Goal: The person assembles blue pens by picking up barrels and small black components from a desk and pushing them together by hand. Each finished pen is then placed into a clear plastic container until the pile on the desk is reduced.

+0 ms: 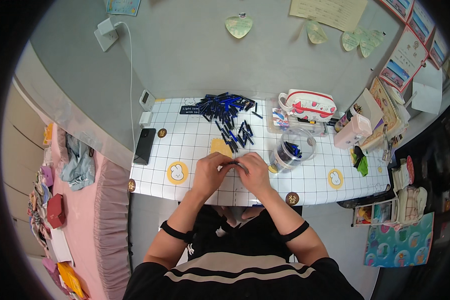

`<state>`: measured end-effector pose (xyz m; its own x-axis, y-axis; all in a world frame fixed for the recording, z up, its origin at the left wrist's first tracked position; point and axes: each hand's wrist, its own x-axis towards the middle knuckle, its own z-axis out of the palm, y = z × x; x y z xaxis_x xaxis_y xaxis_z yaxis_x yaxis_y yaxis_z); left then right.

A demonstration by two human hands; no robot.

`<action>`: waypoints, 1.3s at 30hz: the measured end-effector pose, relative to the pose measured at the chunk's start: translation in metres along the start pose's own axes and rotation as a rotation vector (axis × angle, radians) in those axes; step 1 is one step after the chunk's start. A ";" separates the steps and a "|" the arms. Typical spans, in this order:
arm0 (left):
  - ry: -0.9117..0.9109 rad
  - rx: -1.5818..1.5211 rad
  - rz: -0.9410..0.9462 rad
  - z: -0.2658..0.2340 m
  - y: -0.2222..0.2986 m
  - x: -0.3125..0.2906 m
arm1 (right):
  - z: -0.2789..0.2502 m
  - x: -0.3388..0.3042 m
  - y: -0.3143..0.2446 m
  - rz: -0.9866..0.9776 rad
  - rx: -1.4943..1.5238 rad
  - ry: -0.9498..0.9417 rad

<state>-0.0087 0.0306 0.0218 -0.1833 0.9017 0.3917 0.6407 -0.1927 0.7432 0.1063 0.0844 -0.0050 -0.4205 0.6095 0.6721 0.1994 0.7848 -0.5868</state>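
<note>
My left hand [210, 172] and my right hand [253, 173] meet over the table's near half, fingers closed and fingertips together. Between them is a small dark tube [233, 162], mostly hidden by the fingers. Just beyond lies a heap of short blue and black tubes [226, 106] that look like pen ink cartridges, with looser ones [237, 136] trailing toward my hands. To the right of my right hand, a clear round tub [284, 161] holds more such tubes [293, 149] and appears to stand with its mouth uncovered.
A white grid-patterned cloth [185, 150] covers the table. A black phone [145, 146] lies at left, below a charging cable [131, 75]. A white and red pouch [311, 106] rests on a clear box at the back right. Beside it stand a pink holder [352, 131] and books [380, 110].
</note>
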 end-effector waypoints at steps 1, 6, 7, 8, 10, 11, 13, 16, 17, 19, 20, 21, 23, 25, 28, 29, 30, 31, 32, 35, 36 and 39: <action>-0.011 0.011 0.017 -0.003 0.003 0.002 | -0.001 0.000 -0.001 -0.005 0.004 0.008; -0.027 -0.013 0.193 -0.015 0.021 0.007 | -0.018 0.003 -0.022 0.085 0.069 0.026; -0.027 -0.030 0.225 -0.015 0.024 0.007 | -0.026 0.004 -0.025 0.085 0.079 0.040; -0.029 -0.047 0.258 -0.015 0.027 0.009 | -0.033 0.006 -0.028 0.084 0.089 0.054; -0.029 -0.095 0.345 -0.012 0.037 0.012 | -0.048 0.009 -0.034 0.069 0.093 0.081; -0.031 -0.111 0.375 -0.010 0.041 0.014 | -0.053 0.010 -0.035 0.059 0.080 0.089; -0.013 -0.141 0.433 -0.005 0.049 0.020 | -0.067 0.013 -0.037 0.039 0.049 0.110; 0.007 -0.174 0.493 0.003 0.057 0.029 | -0.077 0.016 -0.037 0.032 0.016 0.191; 0.012 -0.181 0.504 0.005 0.057 0.032 | -0.080 0.017 -0.036 0.033 0.012 0.217; 0.020 -0.173 0.532 0.010 0.059 0.037 | -0.086 0.018 -0.034 0.084 0.003 0.281; 0.019 -0.166 0.544 0.014 0.058 0.040 | -0.089 0.019 -0.033 0.098 0.000 0.301; 0.021 -0.156 0.553 0.016 0.057 0.042 | -0.091 0.021 -0.033 0.110 0.000 0.317; 0.032 -0.147 0.548 0.021 0.054 0.045 | -0.092 0.021 -0.027 0.093 -0.028 0.309; 0.035 -0.151 0.527 0.026 0.049 0.047 | -0.093 0.022 -0.023 0.048 -0.086 0.320; 0.083 -0.070 0.566 0.029 0.044 0.049 | -0.092 0.021 -0.019 0.009 -0.137 0.320; 0.098 -0.042 0.606 0.029 0.042 0.050 | -0.091 0.021 -0.018 0.009 -0.138 0.312; 0.106 -0.028 0.624 0.030 0.041 0.050 | -0.090 0.020 -0.018 0.009 -0.138 0.305; 0.114 -0.013 0.643 0.030 0.041 0.050 | -0.089 0.020 -0.017 0.021 -0.132 0.301; 0.121 -0.009 0.648 0.031 0.041 0.051 | -0.089 0.020 -0.017 0.027 -0.128 0.297; 0.091 0.001 0.626 0.032 0.039 0.049 | -0.089 0.021 -0.018 -0.017 -0.190 0.273; 0.072 0.002 0.615 0.033 0.040 0.049 | -0.090 0.022 -0.018 -0.033 -0.215 0.266; 0.056 0.046 0.626 0.032 0.043 0.048 | -0.090 0.022 -0.018 -0.050 -0.245 0.265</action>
<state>0.0336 0.0777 0.0551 0.1989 0.6018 0.7734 0.6707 -0.6591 0.3403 0.1736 0.0939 0.0607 -0.1975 0.5525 0.8098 0.4041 0.7985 -0.4462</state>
